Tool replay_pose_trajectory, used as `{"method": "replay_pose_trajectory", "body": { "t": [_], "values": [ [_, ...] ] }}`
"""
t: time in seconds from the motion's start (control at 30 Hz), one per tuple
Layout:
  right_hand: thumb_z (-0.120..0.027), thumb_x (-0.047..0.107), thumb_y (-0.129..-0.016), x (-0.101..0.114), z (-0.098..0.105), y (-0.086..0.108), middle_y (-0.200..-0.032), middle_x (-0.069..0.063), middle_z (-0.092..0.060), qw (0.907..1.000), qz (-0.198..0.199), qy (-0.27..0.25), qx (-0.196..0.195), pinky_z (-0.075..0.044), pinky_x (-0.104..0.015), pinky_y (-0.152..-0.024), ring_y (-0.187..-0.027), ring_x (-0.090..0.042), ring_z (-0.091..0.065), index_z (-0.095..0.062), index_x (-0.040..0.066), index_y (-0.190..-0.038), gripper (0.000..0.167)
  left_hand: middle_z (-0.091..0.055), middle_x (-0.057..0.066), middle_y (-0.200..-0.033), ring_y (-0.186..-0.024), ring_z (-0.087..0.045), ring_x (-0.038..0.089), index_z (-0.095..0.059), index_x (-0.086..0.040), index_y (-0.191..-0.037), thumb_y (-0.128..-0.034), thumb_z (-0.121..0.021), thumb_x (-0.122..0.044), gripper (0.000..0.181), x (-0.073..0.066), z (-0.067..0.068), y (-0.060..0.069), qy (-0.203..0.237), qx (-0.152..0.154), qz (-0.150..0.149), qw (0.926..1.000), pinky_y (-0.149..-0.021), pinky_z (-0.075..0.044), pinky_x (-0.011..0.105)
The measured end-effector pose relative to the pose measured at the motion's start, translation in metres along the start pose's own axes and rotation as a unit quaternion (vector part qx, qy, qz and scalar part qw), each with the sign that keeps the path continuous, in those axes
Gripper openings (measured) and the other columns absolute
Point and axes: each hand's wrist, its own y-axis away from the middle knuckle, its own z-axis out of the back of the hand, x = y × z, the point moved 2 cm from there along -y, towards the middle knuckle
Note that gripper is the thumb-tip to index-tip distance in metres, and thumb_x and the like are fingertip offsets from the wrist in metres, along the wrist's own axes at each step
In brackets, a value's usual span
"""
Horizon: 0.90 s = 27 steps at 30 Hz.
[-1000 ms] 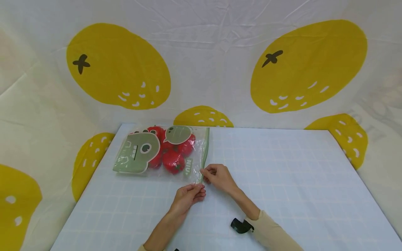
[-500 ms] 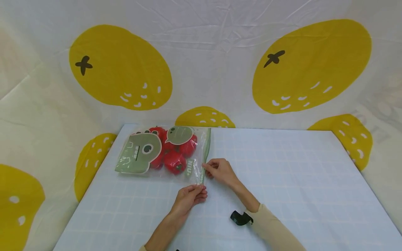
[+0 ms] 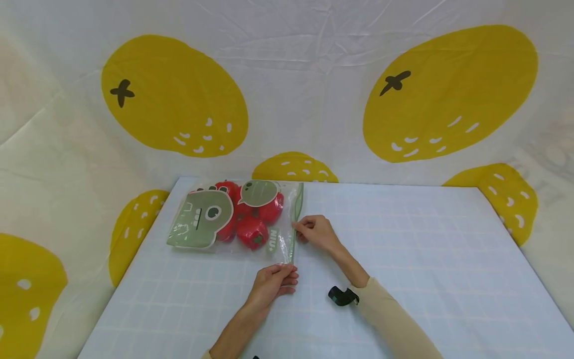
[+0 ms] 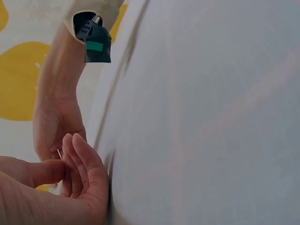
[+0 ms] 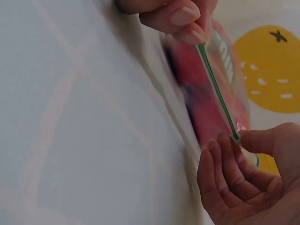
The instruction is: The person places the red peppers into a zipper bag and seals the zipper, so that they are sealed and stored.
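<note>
A clear zip bag [image 3: 193, 227] with green dinosaur print lies at the table's back left, holding several red tomato-like fruits [image 3: 252, 232]. Its green zip edge [image 3: 298, 202] faces right. My left hand [image 3: 268, 283] pinches the near corner of that edge between thumb and fingers. Further up the strip, the thumb and fingers of my right hand [image 3: 319, 232] pinch the zip. In the right wrist view the zip strip [image 5: 218, 89] stretches taut between my right hand [image 5: 176, 18] and my left hand [image 5: 243, 178]. The left wrist view shows my left hand [image 4: 84, 187] close up; the bag is mostly hidden there.
The table [image 3: 403, 259] wears a pale blue checked cloth. Behind it hangs a white curtain [image 3: 305, 99] with large yellow fruit prints. A black wrist camera [image 3: 343, 296] sits at the right sleeve's cuff.
My right hand has slid along the zip edge, away from my left hand and towards the back. The left hand keeps its pinch on the near corner.
</note>
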Motion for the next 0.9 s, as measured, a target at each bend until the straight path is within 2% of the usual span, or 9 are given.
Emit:
{"method": "replay_pose_trajectory", "body": {
  "t": [0.2,0.47,0.9],
  "values": [
    [-0.071,0.024,-0.098,-0.002,0.001,-0.011,-0.070,-0.008,-0.071,1.0000,-0.004,0.006,-0.007,-0.053,-0.025,-0.058,-0.063,-0.017,-0.066,-0.076,0.001,-0.086,0.027,-0.073,0.003,-0.089,-0.078,-0.069,0.010,-0.067,0.011,-0.115,-0.1024,-0.065,-0.021,0.034,0.000,-0.001,0.001,-0.014,-0.013,0.002,0.9998,-0.073,-0.061,0.024],
    [-0.071,0.024,-0.098,-0.003,0.004,-0.024,-0.068,-0.006,-0.070,0.9997,-0.011,-0.001,-0.024,-0.053,-0.024,-0.058,-0.062,-0.018,-0.067,-0.076,0.000,-0.086,0.027,-0.074,0.004,-0.089,-0.077,-0.069,0.010,-0.068,0.011,-0.113,-0.1024,-0.065,-0.020,0.033,0.000,-0.001,0.002,-0.013,-0.014,0.001,0.9998,-0.071,-0.060,0.024],
    [-0.071,0.021,-0.098,0.001,0.007,-0.040,-0.070,-0.011,-0.070,0.9986,0.001,0.005,-0.052,-0.052,-0.023,-0.057,-0.064,-0.023,-0.066,-0.075,-0.002,-0.087,0.027,-0.074,0.005,-0.087,-0.075,-0.070,0.012,-0.070,0.010,-0.110,-0.1019,-0.065,-0.018,0.029,0.002,-0.002,0.000,-0.017,-0.024,0.003,0.9996,-0.072,-0.062,0.026]
  ]
}}
